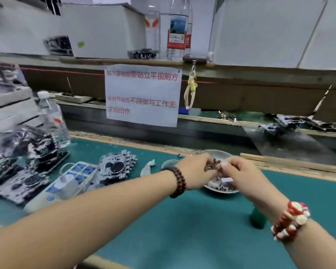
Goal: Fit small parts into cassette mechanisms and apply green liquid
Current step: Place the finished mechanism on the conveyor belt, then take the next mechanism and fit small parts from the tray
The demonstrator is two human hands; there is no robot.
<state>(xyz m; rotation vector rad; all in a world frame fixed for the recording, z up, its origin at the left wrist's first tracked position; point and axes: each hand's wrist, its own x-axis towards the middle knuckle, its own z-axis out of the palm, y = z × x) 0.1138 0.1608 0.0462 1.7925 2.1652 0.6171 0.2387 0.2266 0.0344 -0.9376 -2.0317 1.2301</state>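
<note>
**Gathering small parts at the dish**

We have both hands over the metal dish (219,189) at the far side of the green mat (182,220). Our left hand (195,171) is curled, fingertips pinched together with a few small dark parts (214,162) bunched at them. Our right hand (239,171) meets it from the other side, thumb and forefinger closed as if picking at the same cluster; whether it has a part of its own we cannot tell, as the frame is blurred there.

We judge this to be the collecting step: parts are being taken before any fitting. The cassette mechanisms (114,167) lie well apart to the left, stacked beside a white power strip (66,183), so next we must carry the parts across and seat them without dropping any.

The dish holds more loose dark parts and a small white piece. A shallower white dish (168,163) sits just behind our left wrist; its contents are hidden. The green bottle (258,218), presumably the liquid, stands near our right forearm, untouched.
</note>
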